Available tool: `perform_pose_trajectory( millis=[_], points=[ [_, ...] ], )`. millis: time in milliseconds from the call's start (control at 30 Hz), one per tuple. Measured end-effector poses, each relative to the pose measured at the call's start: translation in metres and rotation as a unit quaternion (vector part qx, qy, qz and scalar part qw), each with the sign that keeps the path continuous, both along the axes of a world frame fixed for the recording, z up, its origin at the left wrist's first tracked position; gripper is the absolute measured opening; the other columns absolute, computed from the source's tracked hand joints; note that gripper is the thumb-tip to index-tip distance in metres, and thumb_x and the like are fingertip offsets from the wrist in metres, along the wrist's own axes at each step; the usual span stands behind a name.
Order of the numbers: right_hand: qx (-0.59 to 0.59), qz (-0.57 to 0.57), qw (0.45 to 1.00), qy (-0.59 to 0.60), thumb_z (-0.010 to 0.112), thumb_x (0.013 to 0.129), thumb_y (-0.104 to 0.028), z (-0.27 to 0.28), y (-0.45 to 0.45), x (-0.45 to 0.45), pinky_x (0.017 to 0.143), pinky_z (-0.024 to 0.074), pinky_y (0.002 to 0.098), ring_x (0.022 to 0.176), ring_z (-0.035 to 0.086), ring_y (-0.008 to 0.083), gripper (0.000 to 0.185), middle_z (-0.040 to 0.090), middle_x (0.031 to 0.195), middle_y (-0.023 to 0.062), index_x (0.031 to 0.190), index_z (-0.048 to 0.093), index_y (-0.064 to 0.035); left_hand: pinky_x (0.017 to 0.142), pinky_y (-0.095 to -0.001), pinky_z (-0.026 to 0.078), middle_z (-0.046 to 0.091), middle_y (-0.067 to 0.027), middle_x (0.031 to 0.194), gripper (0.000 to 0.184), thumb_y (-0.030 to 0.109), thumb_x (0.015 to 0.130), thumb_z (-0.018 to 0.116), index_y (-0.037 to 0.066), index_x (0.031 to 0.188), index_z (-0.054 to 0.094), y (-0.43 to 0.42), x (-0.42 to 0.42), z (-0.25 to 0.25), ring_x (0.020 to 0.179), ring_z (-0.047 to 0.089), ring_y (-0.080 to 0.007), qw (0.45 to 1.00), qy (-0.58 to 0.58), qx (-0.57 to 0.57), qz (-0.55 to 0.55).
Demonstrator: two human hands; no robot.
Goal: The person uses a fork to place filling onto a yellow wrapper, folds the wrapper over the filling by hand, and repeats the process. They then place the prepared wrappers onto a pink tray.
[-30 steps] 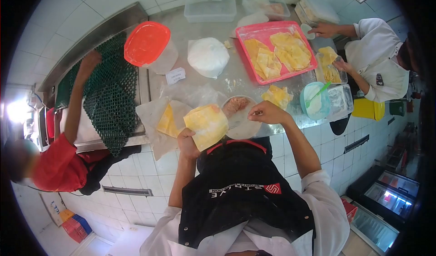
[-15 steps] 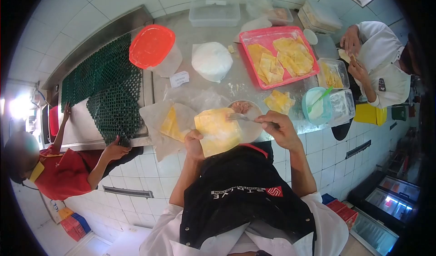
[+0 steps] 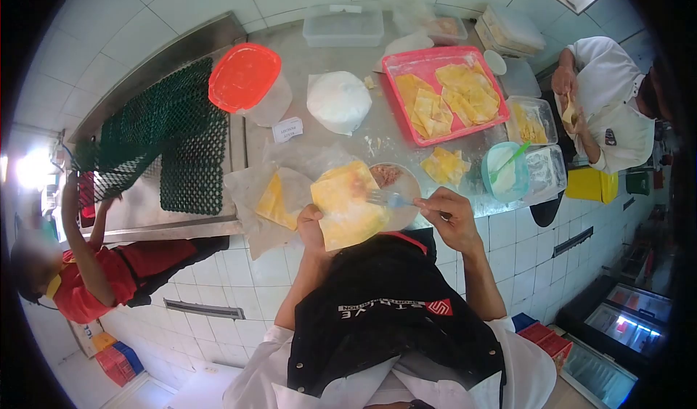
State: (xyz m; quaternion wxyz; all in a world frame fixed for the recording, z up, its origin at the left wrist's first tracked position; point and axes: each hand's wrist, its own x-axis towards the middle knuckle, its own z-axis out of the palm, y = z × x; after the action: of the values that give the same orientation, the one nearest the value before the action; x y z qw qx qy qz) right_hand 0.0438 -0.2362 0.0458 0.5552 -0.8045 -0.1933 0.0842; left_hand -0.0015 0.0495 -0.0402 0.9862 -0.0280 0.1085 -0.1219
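Note:
My left hand (image 3: 312, 227) is closed on the lower left edge of a floury yellow dough sheet (image 3: 345, 217), holding it tilted up. In my right hand (image 3: 450, 217) is a fork (image 3: 392, 200), its tines against the sheet's right side. A brownish smear shows near the sheet's upper right corner. Just behind the fork sits a round plate (image 3: 409, 185) with pinkish-brown minced filling (image 3: 385, 173). More yellow dough sheets (image 3: 271, 204) lie to the left on clear plastic, and a few others (image 3: 446, 165) lie right of the plate.
A pink tray (image 3: 470, 129) holds folded yellow pieces. Nearby are a turquoise bowl (image 3: 506, 169) with a green utensil, a white wrapped mound (image 3: 338, 100) and a red-lidded tub (image 3: 245, 77). One co-worker (image 3: 606, 97) works at right; another (image 3: 94, 271) handles green mats (image 3: 192, 169) at left.
The fork has turned slightly and my right hand has shifted a little right. A brownish smear now shows on the sheet. The co-worker at left has lifted part of a green mat.

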Motion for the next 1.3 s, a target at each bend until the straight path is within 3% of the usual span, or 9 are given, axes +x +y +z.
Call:
perform_pose_trajectory(
  millis=[133, 233, 433, 833, 933, 1033, 1133, 1233, 1300],
  points=[
    [0.005, -0.025, 0.998, 0.06, 0.068, 0.095, -0.007, 0.008, -0.01, -0.001, 0.067, 0.0475, 0.0287, 0.071, 0.06, 0.0174, 0.016, 0.069, 0.083, 0.0084, 0.108, 0.076, -0.0026, 0.102, -0.0575, 0.052, 0.059, -0.0266, 0.135, 0.076, 0.017, 0.069, 0.055, -0.007, 0.141, 0.046, 0.004, 0.001, 0.01, 0.117, 0.063, -0.0466, 1.0, -0.018, 0.007, 0.003],
    [-0.013, -0.047, 0.998, 0.034, 0.067, 0.097, -0.01, 0.017, -0.007, -0.002, 0.063, 0.049, 0.0305, 0.067, 0.063, 0.0179, 0.015, 0.071, 0.082, 0.0099, 0.106, 0.075, -0.0021, 0.104, -0.0574, 0.05, 0.057, -0.0261, 0.139, 0.079, 0.019, 0.069, 0.055, -0.006, 0.144, 0.044, 0.007, 0.001, 0.015, 0.121, 0.06, -0.0463, 0.996, -0.014, 0.083, 0.002],
    [-0.144, 0.043, 0.984, -0.094, 0.07, 0.094, -0.011, 0.04, 0.002, 0.011, 0.055, 0.0518, 0.0324, 0.064, 0.069, 0.0219, 0.014, 0.075, 0.086, 0.0141, 0.105, 0.076, -0.0048, 0.109, -0.056, 0.046, 0.053, -0.0254, 0.143, 0.084, 0.02, 0.067, 0.055, -0.004, 0.146, 0.042, 0.005, -0.004, 0.015, 0.127, 0.056, -0.0455, 0.994, -0.023, 0.099, -0.028],
    [-0.099, -0.008, 0.994, 0.052, 0.07, 0.094, -0.014, 0.053, 0.011, 0.01, 0.062, 0.0568, 0.0298, 0.07, 0.073, 0.0237, 0.018, 0.076, 0.092, 0.0165, 0.103, 0.075, 0.0008, 0.112, -0.0557, 0.044, 0.049, -0.0252, 0.147, 0.088, 0.019, 0.064, 0.057, -0.002, 0.148, 0.041, 0.009, -0.006, 0.008, 0.13, 0.054, -0.0445, 0.984, -0.054, 0.158, -0.06],
    [-0.081, -0.014, 0.997, 0.004, 0.068, 0.095, -0.012, 0.043, 0.012, 0.005, 0.062, 0.0548, 0.0313, 0.07, 0.072, 0.0247, 0.016, 0.075, 0.093, 0.0158, 0.105, 0.074, -0.0006, 0.111, -0.0562, 0.045, 0.049, -0.0256, 0.146, 0.086, 0.018, 0.067, 0.058, -0.002, 0.148, 0.039, 0.005, -0.001, 0.025, 0.13, 0.054, -0.0442, 0.986, -0.063, 0.137, -0.064],
    [-0.109, 0.006, 0.994, 0.002, 0.064, 0.097, -0.01, 0.037, 0.014, 0.002, 0.063, 0.052, 0.0338, 0.071, 0.068, 0.0262, 0.018, 0.071, 0.092, 0.0135, 0.112, 0.072, -0.0041, 0.108, -0.055, 0.048, 0.052, -0.0245, 0.142, 0.08, 0.013, 0.073, 0.059, -0.001, 0.148, 0.038, -0.011, 0.004, 0.045, 0.128, 0.055, -0.0426, 0.979, -0.022, 0.201, -0.025],
    [-0.115, 0.004, 0.993, 0.016, 0.061, 0.098, -0.008, 0.025, 0.018, -0.005, 0.065, 0.0497, 0.0359, 0.07, 0.064, 0.0276, 0.024, 0.064, 0.09, 0.0128, 0.12, 0.069, -0.0083, 0.108, -0.0504, 0.049, 0.056, -0.0221, 0.136, 0.07, 0.009, 0.077, 0.061, -0.003, 0.143, 0.042, -0.016, 0.002, 0.033, 0.125, 0.058, -0.0392, 0.972, 0.029, 0.232, -0.011],
    [-0.092, -0.013, 0.996, -0.007, 0.06, 0.098, -0.006, 0.013, 0.02, -0.012, 0.06, 0.0454, 0.0317, 0.062, 0.056, 0.0188, 0.026, 0.057, 0.085, 0.0101, 0.123, 0.068, -0.006, 0.103, -0.0495, 0.054, 0.057, -0.0188, 0.135, 0.067, 0.007, 0.084, 0.067, 0.001, 0.146, 0.041, -0.021, 0.001, 0.029, 0.124, 0.06, -0.035, 0.97, 0.032, 0.241, 0.002],
    [-0.092, -0.025, 0.995, -0.016, 0.061, 0.098, -0.006, 0.008, 0.021, -0.015, 0.059, 0.0462, 0.0323, 0.063, 0.057, 0.0209, 0.026, 0.058, 0.084, 0.0109, 0.122, 0.068, -0.0064, 0.102, -0.0475, 0.054, 0.058, -0.0164, 0.135, 0.066, 0.008, 0.085, 0.072, 0.003, 0.145, 0.043, -0.026, 0.001, 0.038, 0.123, 0.06, -0.0324, 0.955, 0.053, 0.293, 0.005]
  ],
)
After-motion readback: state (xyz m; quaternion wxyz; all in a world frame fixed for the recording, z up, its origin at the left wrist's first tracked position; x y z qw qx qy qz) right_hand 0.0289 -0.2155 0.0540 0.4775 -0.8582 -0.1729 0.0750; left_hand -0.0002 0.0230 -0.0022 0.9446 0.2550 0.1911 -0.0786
